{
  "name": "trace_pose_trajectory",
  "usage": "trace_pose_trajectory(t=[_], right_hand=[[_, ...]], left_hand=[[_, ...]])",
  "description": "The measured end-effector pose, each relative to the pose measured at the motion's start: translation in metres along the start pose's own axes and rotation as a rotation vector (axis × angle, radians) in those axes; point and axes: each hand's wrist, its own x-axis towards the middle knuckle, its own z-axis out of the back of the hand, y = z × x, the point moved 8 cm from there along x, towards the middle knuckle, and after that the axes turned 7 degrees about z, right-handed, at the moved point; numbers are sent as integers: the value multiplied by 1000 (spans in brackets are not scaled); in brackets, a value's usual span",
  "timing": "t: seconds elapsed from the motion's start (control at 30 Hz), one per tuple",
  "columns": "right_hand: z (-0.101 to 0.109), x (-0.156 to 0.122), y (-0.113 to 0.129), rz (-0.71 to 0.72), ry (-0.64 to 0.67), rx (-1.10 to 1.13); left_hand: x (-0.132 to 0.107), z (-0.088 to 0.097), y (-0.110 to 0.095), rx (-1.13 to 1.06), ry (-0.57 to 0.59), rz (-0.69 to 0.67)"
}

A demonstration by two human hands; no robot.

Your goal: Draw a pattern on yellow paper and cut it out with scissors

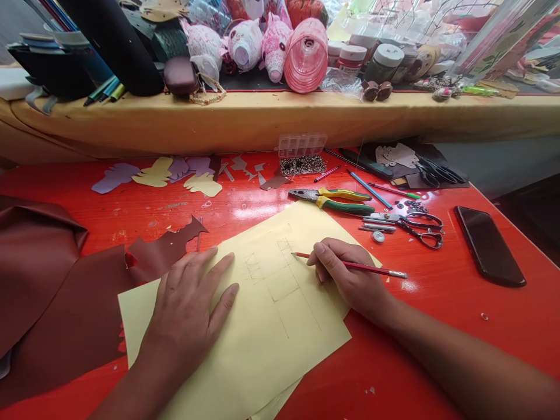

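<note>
A sheet of yellow paper [262,344] lies at a slant on the red table, with more sheets partly under it. Thin pencil lines on it form a strip with crossed boxes. My left hand [190,297] rests flat on the paper's left side, fingers spread. In my right hand [343,271] a red pencil [370,268] is pinched, its tip at the upper right box of the drawing. The pencil's white eraser end points right. Just beyond the paper lie pliers [335,198] with yellow and green handles and a pair of scissors [405,224].
Brown leather [56,315] covers the table's left side. A black phone [490,245] lies at the right. Toward the back are paper cutouts [153,172], an open bead box [301,163], pens and black-handled scissors [440,172]. A raised shelf [245,119] holds jars and pig figures.
</note>
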Motion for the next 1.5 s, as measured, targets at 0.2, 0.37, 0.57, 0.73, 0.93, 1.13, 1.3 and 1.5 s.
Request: trace_pose_trajectory(t=[0.2,0.37,0.57,0.73,0.93,1.13,1.3,1.5], right_hand=[[0,-1,1,11,9,-15],[0,-1,-1,0,-4,-5],[2,-2,-3,-7,-20,21],[2,-2,-6,-13,-20,46],[3,-3,-5,-11,-21,41],[3,-3,-4,-6,-11,35],[1,-2,-2,8,-1,30],[2,-3,-2,9,10,19]], left_hand=[[2,2,-3,-9,-1,2],[5,10,-12,-45,-37,58],[5,10,-12,-42,-34,40],[5,8,-11,-33,-34,-4],[5,12,-16,-39,-37,7],[4,11,-15,-51,-36,32],[4,11,-16,-47,-44,22],[5,12,-15,-45,-55,15]])
